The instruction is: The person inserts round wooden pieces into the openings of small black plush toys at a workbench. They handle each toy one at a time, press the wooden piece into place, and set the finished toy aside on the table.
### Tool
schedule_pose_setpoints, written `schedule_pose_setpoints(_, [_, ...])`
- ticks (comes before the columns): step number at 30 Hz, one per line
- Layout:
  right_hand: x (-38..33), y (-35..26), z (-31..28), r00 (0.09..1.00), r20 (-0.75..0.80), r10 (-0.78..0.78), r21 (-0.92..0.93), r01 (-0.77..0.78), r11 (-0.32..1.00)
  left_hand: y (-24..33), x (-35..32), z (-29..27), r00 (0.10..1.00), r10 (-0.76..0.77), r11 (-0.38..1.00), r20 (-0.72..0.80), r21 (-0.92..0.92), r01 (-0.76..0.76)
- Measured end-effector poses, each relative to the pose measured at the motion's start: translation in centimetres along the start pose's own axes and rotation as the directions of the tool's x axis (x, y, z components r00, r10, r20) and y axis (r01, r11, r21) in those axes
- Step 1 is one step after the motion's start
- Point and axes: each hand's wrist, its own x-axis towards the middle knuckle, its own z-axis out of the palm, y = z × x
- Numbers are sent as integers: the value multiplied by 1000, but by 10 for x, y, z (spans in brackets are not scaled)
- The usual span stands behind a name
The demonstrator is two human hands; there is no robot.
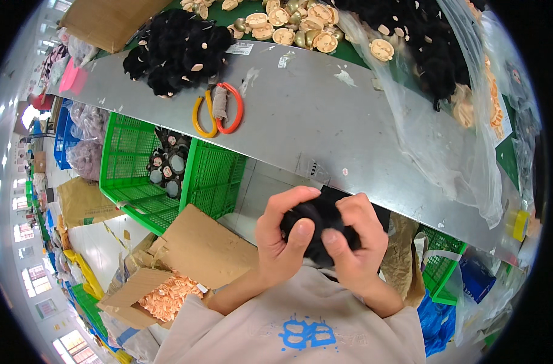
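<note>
Between my hands, close to my chest and just off the bench's near edge, is a black fuzzy plush piece [316, 225]. My left hand [284, 233] wraps its left side, thumb lying along the front. On the other side my right hand [356, 236] grips it with bent fingers and the thumb pressed into it. The fingers cover much of the piece, so its exact form is hidden. A pile of similar black plush pieces [182, 48] lies on the metal bench [288, 115], with red-and-yellow-handled scissors [219, 110] nearby.
Peach and gold plastic face shells [282, 24] lie along the far side. More black plush [434, 60] sits under clear plastic sheeting [434, 164] at right. Below left stand a green crate [143, 206] holding finished-looking pieces and a cardboard box [122, 297] of peach parts.
</note>
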Motion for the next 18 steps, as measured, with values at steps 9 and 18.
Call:
schedule_pose_setpoints(9, [-6, 4, -6, 766, 451, 458, 724, -614, 315, -9, 3, -5, 978, 209, 965, 19, 156, -209])
schedule_pose_setpoints(18, [3, -18, -7, 751, 357, 556, 402, -661, 634, -18, -11, -13, 993, 117, 983, 21, 137, -119])
